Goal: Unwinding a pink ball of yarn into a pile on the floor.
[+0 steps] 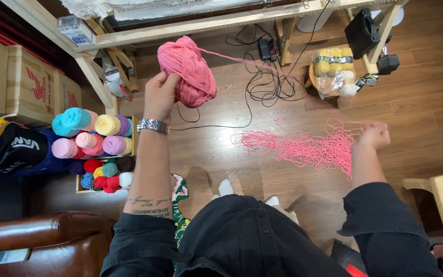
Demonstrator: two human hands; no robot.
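yarn ball (188, 72) in left hand (161, 93), loose strand (308, 149) over open floor (426, 102).

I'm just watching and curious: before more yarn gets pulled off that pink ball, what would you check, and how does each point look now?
1. Left hand grips the pink ball: ok.
2. Strand runs free from the ball: ok.
3. Right hand has hold of the yarn: cannot tell, it is blurred.
4. Loose yarn on the floor free of tangles: not ok, it lies in a messy heap.
5. Black cables apart from the heap: ok.
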